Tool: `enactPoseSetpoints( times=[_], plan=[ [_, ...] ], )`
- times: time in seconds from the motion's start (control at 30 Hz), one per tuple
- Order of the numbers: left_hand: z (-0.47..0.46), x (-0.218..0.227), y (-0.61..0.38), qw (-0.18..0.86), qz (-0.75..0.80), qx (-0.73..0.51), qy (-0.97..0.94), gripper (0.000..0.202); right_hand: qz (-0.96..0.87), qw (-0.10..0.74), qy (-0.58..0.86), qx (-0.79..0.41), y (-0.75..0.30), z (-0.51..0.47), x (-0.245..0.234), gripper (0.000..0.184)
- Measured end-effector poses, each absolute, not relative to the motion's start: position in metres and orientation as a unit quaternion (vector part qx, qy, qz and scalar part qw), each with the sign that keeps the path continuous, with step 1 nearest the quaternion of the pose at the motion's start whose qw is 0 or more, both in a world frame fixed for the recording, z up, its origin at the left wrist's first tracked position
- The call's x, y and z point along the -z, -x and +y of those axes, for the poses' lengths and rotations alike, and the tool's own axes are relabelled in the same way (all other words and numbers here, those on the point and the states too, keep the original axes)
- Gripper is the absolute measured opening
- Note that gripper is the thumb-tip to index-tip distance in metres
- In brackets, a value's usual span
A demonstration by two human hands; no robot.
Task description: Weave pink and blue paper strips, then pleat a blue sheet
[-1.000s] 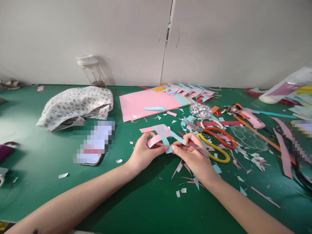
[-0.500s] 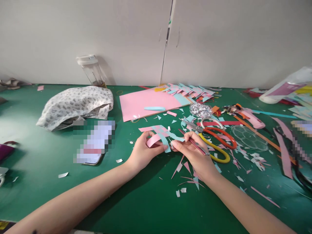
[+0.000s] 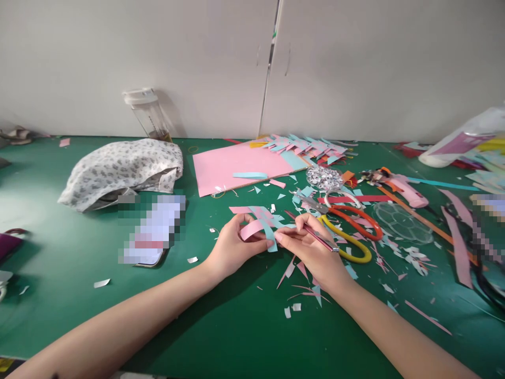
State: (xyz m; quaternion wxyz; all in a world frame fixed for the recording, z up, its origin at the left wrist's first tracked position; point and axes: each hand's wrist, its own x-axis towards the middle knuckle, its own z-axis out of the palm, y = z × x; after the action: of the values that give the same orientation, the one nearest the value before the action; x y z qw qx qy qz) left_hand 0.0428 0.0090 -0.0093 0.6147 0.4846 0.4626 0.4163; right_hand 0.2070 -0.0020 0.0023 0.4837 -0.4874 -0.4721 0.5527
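Between the thumb and fingers of my left hand [image 3: 232, 245] is a small woven piece of pink and light-blue paper strips [image 3: 258, 223]. One pink strip curls over in a loop, and a blue strip end hangs by the thumb. My right hand [image 3: 310, 245] is closed with its thumb and fingertips at the right side of the weave, touching a blue strip. Tucked across its fingers is a slim dark-red pen-like tool [image 3: 320, 237] with a silver end. Scissors [image 3: 349, 221] with orange and yellow handles lie just beyond my right hand.
Behind are a pink sheet [image 3: 229, 163] and finished-looking woven pieces [image 3: 307, 147]. A phone [image 3: 153, 231], a patterned cloth pouch [image 3: 126, 168] and a bottle [image 3: 150, 116] stand left. Right are a pink glue gun [image 3: 406, 189], a clear dish [image 3: 402, 221] and paper scraps [image 3: 416, 258].
The woven paper has turned slightly and shifted a little right. My right fingertips have moved slightly left, closer to my left thumb and the hanging blue strip.
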Motion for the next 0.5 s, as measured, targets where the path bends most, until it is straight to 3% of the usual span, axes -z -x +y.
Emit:
enactPoseSetpoints(
  times=[0.5],
  plan=[
    [0.0086, 0.0056, -0.0453, 0.643, 0.46, -0.413, -0.453, 0.04, -0.533, 0.473, 0.504, -0.487, -0.2088, -0.0024, 0.0019, 0.033]
  ],
)
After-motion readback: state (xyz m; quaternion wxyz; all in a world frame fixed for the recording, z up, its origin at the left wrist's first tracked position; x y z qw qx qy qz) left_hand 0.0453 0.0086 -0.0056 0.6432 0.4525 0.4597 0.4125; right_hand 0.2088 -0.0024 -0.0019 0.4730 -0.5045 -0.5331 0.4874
